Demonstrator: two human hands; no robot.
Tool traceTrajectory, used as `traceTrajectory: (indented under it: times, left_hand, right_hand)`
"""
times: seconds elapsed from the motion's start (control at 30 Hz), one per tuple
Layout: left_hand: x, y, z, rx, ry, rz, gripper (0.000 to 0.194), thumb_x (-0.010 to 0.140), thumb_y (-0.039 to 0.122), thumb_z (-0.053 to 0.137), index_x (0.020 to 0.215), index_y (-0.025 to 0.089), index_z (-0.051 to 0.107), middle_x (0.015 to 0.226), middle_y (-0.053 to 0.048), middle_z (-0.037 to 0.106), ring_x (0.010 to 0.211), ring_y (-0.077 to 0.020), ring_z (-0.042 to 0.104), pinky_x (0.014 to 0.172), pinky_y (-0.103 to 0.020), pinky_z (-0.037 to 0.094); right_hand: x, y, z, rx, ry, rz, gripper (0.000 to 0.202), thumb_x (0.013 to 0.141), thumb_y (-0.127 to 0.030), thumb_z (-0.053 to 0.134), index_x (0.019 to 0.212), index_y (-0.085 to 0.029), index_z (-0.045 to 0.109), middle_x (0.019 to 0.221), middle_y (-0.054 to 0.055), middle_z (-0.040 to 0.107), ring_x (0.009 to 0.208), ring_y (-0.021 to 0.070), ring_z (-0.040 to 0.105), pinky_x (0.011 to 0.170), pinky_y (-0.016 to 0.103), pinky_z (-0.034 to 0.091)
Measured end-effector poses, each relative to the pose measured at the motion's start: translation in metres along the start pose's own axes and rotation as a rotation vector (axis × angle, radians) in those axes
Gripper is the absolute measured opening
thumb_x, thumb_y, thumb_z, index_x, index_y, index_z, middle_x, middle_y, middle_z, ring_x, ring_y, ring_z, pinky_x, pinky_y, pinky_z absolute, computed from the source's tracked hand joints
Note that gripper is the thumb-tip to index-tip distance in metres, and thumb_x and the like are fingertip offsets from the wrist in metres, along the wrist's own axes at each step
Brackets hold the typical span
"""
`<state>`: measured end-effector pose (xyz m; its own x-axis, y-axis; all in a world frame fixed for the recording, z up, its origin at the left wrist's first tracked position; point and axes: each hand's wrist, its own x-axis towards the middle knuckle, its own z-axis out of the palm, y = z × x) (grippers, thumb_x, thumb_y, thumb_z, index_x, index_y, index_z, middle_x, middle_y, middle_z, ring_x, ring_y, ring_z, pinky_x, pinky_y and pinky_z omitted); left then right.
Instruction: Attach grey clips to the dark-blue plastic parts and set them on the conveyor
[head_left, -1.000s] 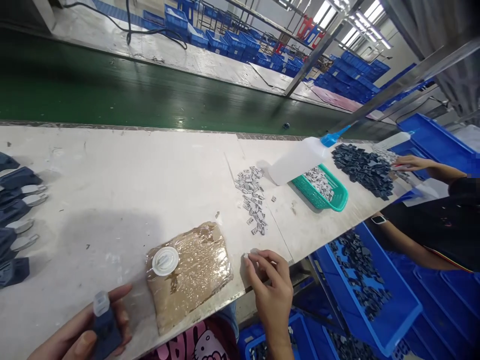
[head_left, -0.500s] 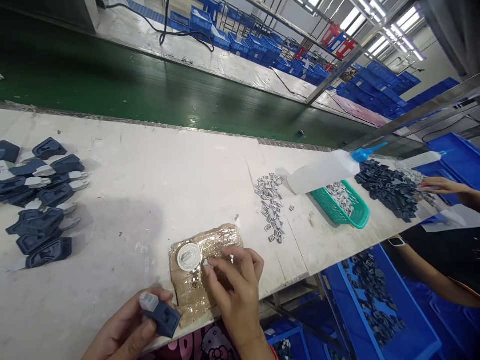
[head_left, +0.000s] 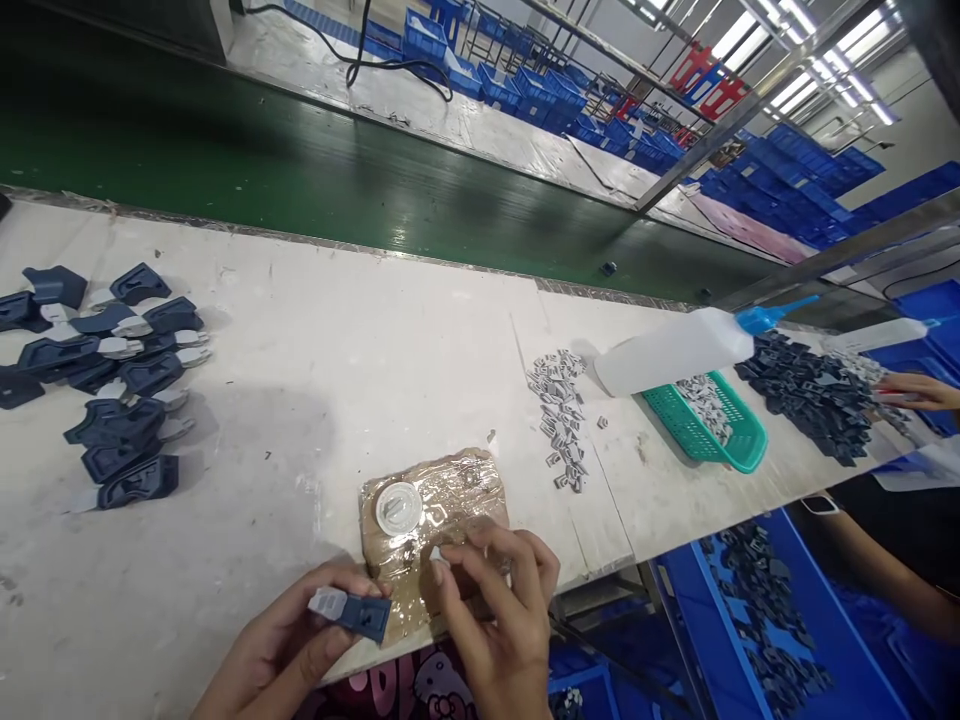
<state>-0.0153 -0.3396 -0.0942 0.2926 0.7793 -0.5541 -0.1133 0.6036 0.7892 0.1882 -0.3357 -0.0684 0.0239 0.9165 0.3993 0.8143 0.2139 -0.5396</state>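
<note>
My left hand (head_left: 292,640) grips a dark blue plastic part (head_left: 367,617) with a light grey tip, near the table's front edge. Between the thumb and index finger of my right hand (head_left: 502,600) is a small light grey piece (head_left: 438,556). That hand hovers at the right of a cardboard pad (head_left: 457,490) covered in shiny clear film. A round white disc (head_left: 399,509) lies on the pad's left side. Small grey pieces (head_left: 561,420) lie in a loose strip to the right. Assembled dark blue parts with grey tips (head_left: 124,425) are piled at the left.
A white bottle with a blue nozzle (head_left: 675,350) leans over a green basket (head_left: 705,420) of small pieces. Further right are a dark blue heap (head_left: 810,390) and another person's hand (head_left: 919,390). A green conveyor (head_left: 300,165) runs behind; a blue bin (head_left: 847,650) stands below.
My left hand has turned the dark blue part so it lies more level and its recessed face shows. The small piece remains in my right fingertips. The whole view has shifted slightly.
</note>
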Motion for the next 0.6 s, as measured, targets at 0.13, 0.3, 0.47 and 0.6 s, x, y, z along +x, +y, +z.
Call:
traceTrajectory:
  times: [0.13,0.3,0.47,0.6]
  left_hand:
    - [-0.001,-0.001,0.002,-0.017,0.032,0.037,0.021,0.082,0.045,0.064,0.096,0.031,0.07,0.103,0.0,0.07,0.101,-0.0185,0.062,0.083,-0.015,0.05]
    - [-0.005,0.01,0.014,-0.076,0.126,0.053,0.021,0.077,0.046,0.071,0.092,0.031,0.072,0.099,0.003,0.071,0.099,-0.0159,0.063,0.085,-0.01,0.047]
    - [-0.004,0.005,0.013,-0.054,0.126,0.129,0.014,0.079,0.043,0.07,0.088,0.034,0.074,0.096,0.005,0.071,0.099,-0.0123,0.063,0.088,-0.007,0.044]
    - [-0.006,0.001,0.013,-0.054,0.13,0.159,0.012,0.082,0.04,0.066,0.09,0.034,0.073,0.1,0.005,0.07,0.103,-0.0119,0.062,0.091,-0.006,0.042]
  right_hand:
    - [-0.003,-0.018,0.01,0.252,0.106,0.105,0.005,0.087,-0.027,0.061,0.084,-0.028,0.065,0.093,0.001,0.047,0.095,0.0188,0.044,0.08,0.031,0.039]
    - [-0.002,-0.028,0.017,0.37,0.027,0.053,0.004,0.083,-0.025,0.063,0.085,-0.029,0.066,0.093,0.0,0.048,0.095,0.0171,0.046,0.083,0.029,0.042]
    - [-0.001,-0.026,0.015,0.375,-0.079,0.016,0.017,0.078,-0.016,0.068,0.09,-0.028,0.068,0.09,0.0,0.05,0.093,0.0161,0.049,0.081,0.027,0.048]
    - [-0.001,-0.034,0.02,0.434,0.014,0.002,0.01,0.082,-0.015,0.066,0.08,-0.025,0.068,0.078,-0.001,0.053,0.084,0.0134,0.05,0.075,0.024,0.048]
